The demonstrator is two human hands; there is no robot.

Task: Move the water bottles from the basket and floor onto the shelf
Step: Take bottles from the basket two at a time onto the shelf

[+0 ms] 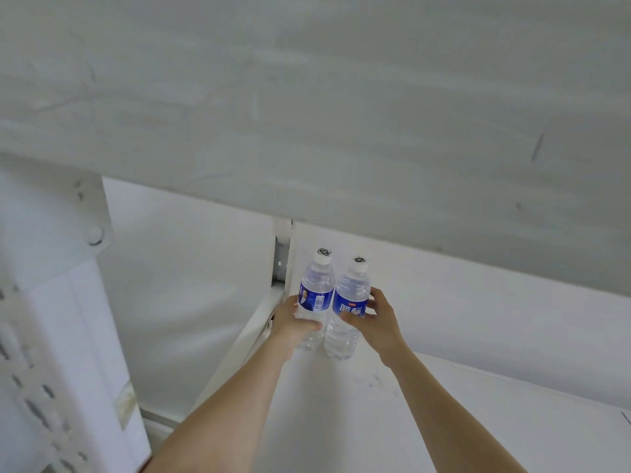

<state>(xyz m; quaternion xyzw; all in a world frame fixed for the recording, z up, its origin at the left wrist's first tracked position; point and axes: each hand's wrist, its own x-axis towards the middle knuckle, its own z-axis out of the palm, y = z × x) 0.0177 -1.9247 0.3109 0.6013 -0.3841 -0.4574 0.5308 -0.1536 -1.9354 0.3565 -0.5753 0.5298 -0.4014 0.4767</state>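
Note:
Two clear water bottles with blue labels and white caps stand upright side by side at the back left corner of a white shelf board (341,404). My left hand (293,322) grips the left bottle (316,291) around its lower half. Around the label of the right bottle (351,302), my right hand (375,319) curls from the right side. The bottles touch each other. Both caps carry a black scribble mark.
The underside of the upper shelf (341,114) hangs low over the bottles. A white back wall (478,319) runs behind them. A perforated white upright (34,387) and a shelf post (281,261) stand at the left, with a gap beside the board's left edge.

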